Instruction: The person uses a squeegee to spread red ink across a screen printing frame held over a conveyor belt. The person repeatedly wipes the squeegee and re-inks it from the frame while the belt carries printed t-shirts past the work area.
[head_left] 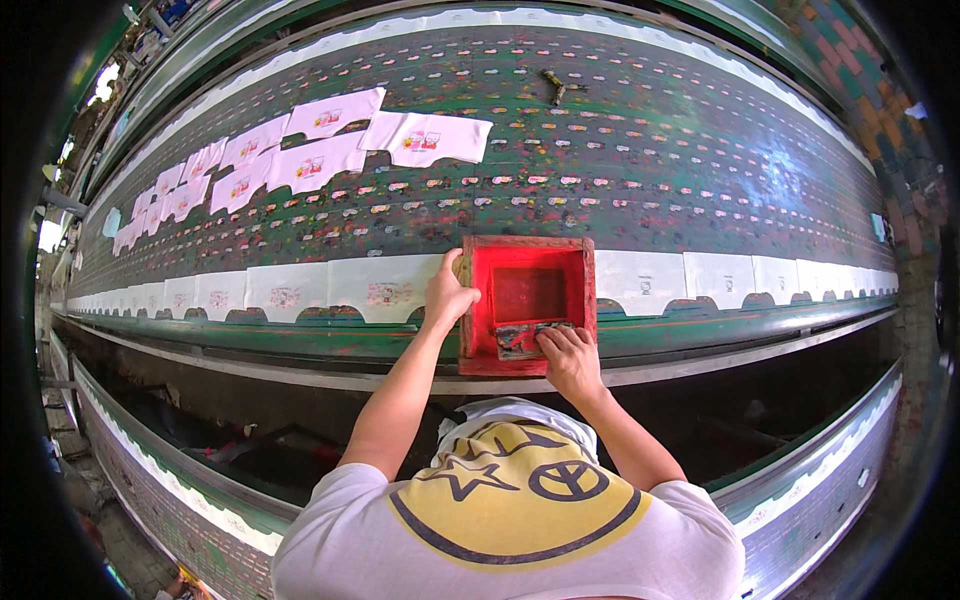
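Observation:
A box-like wooden printing screen [589, 300], stained red inside, rests over the row of white fabric pieces at the table's near edge. My left hand [450, 294] is closed on its left side, thumb over the rim. Inside the frame, at the near end, my right hand [570, 356] grips an ink-smeared squeegee [515, 342]. Red ink covers the mesh [530, 290] beyond the squeegee. To the left lie white fabric pieces [287, 290] with pinkish-red prints. On the right, the white pieces [645, 282] carry small dark prints only. Whatever is under the screen is hidden.
The long green table [650, 225] is spotted with rows of small ink marks. Pale pink printed garment pieces [428, 137] lie at the far left. A small dark object [556, 87] sits far back. A metal rail [700, 369] borders the near edge; another table [815, 490] stands behind me.

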